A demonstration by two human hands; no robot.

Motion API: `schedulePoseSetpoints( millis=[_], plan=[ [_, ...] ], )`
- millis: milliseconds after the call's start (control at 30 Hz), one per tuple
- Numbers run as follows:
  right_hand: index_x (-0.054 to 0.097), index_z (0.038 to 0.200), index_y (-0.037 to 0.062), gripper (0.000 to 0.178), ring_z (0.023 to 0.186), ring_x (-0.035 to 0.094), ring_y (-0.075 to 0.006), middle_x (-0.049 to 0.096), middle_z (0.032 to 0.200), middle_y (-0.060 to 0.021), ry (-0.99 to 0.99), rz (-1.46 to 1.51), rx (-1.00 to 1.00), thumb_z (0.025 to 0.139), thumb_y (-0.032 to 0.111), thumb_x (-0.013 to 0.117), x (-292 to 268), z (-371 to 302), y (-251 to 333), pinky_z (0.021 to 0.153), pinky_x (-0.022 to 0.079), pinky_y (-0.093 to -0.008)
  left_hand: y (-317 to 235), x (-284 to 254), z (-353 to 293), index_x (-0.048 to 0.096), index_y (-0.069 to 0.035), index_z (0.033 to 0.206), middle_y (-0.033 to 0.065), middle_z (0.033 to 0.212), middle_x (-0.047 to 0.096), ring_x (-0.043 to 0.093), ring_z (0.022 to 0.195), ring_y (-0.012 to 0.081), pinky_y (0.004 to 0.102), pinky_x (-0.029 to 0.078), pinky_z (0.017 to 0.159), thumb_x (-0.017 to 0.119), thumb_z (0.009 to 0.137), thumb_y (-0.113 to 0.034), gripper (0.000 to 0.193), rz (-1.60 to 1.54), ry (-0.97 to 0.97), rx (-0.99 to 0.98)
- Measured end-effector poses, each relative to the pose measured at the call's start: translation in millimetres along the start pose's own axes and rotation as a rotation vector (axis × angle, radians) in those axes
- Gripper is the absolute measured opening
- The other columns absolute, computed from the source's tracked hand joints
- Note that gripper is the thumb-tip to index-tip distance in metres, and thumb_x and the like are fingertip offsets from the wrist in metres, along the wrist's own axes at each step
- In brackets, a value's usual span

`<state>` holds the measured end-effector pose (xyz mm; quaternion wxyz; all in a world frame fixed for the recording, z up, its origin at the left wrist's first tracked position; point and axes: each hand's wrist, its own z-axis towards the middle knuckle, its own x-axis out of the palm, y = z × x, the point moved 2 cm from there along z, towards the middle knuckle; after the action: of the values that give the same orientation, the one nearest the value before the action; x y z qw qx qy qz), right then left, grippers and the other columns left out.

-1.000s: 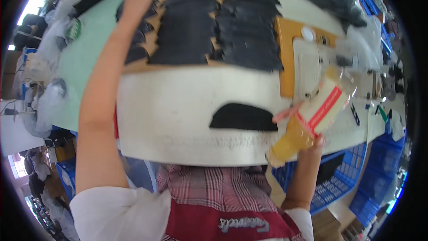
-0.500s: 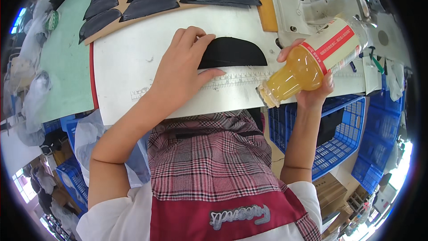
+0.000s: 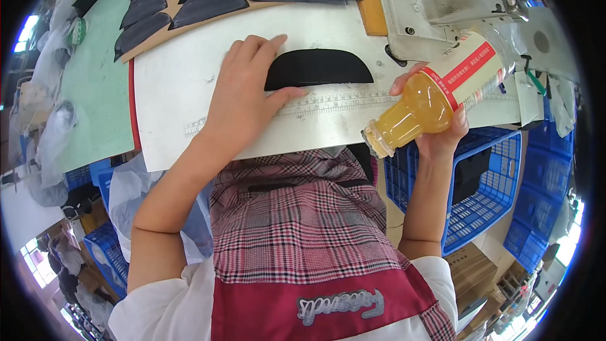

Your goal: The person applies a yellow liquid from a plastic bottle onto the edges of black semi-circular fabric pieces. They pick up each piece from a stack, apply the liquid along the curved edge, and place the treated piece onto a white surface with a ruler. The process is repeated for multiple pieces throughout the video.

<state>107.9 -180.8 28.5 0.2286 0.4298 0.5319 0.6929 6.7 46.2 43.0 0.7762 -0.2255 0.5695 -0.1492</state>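
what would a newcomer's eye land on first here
Probably the bottle of yellow liquid, tilted neck-down in the right hand at the right of the view. Next would likely be the black half-moon piece lying flat mid-table, with the left hand spread at its left end. Then the rows of dark pieces across the upper left.

One bottle [image 3: 442, 91] (and one loose black piece [image 3: 322, 67])

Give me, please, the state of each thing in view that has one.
Bottle, tilted neck-down, yellow liquid inside.
Right hand, closed around it.
Black piece, lying flat on white table.
Left hand, spread open at its left end.
Dark pieces, overlapping in rows.
Blue basket, open-topped.
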Motion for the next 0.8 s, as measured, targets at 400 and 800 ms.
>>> schedulePoseSetpoints(
  millis=[400, 800],
  plan=[
    [0.049, 0.113, -0.0018, 0.074, 0.064, 0.057, -0.0112, 0.061, 0.095, -0.0182, -0.101, -0.355, -0.099, 0.070, 0.058, 0.059, 38, 22, 3, 0.040, 0.034, -0.0177, 26, 3, -26, 0.056, -0.007, 0.077, 0.0015, 0.072, 0.051, 0.046, 0.077, 0.0182, 0.0343, 0.027, 0.079, 0.058, 0.077, -0.011, 0.004, -0.081, -0.173, -0.094],
    [0.065, 0.089, 0.0028, 0.041, 0.073, 0.063, -0.0147, 0.066, 0.081, -0.0056, 0.116, -0.993, -0.441, 0.059, 0.027, 0.080, 124, 30, 1, 0.066, 0.050, -0.0260, 29, 12, -28, 0.054, -0.008, 0.074, 0.0014, 0.075, 0.051, 0.046, 0.078, 0.0206, 0.0363, 0.028, 0.078, 0.062, 0.071, -0.006, 0.009, -0.108, -0.281, -0.064]
  ],
)
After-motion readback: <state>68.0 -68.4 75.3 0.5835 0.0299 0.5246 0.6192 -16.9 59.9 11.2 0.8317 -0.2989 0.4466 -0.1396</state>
